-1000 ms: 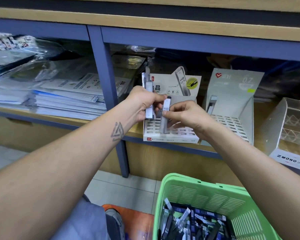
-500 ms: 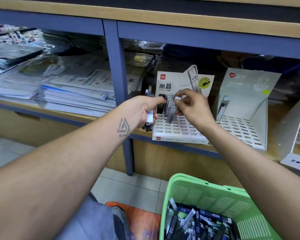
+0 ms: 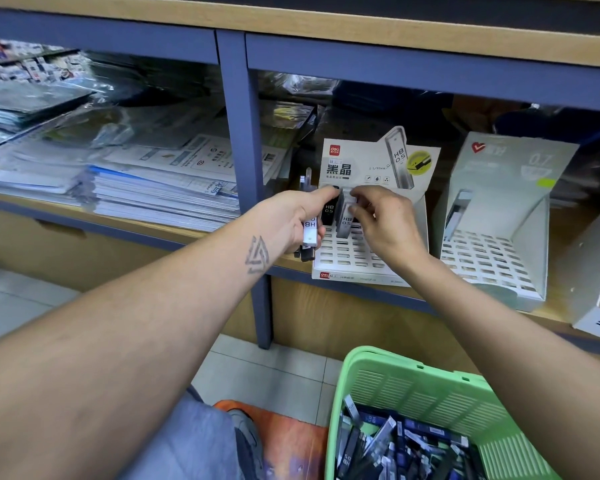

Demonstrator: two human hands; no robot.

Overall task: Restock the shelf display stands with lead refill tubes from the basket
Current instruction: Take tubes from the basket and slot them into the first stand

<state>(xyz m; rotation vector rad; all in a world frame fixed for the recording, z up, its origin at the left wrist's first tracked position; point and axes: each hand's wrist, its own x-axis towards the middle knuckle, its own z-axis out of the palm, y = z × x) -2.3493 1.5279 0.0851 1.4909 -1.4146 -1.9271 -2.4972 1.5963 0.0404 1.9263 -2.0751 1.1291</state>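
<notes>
— Lead refill tubes (image 3: 344, 219) are going into the back row of our HB 0.5 display stand (image 3: 354, 258), right? Where are we with them?

— At the back row. Our right hand (image 3: 387, 221) pinches a grey tube at its top with thumb and fingertips, holding it nearly upright over a slot just in front of the stand's backing card. A black tube marked HB 0.5 (image 3: 328, 211) stands beside it, to the left.

— And the left hand?

— Our left hand (image 3: 291, 223) is clenched round a small bundle of tubes (image 3: 309, 233), their ends sticking out above and below the fist. We judge we keep the stock there so the right hand can pick one at a time without reaching down to the basket.

— Why start at the back?

— Probably so tubes already standing don't block the fingers as we work forward. Most slots in front look unfilled.

— What else holds what?

— The green basket (image 3: 430, 386) on the floor, below the shelf, has a loose heap of tubes (image 3: 395, 445), dark and grey, lying crosswise. The second stand (image 3: 492, 251), marked 0.7, sits just to the right; its grid looks almost bare, with one tube (image 3: 456, 211) at its left wall.

— Left of the post?

— Stacks of papers in plastic sleeves (image 3: 146, 188).
</notes>
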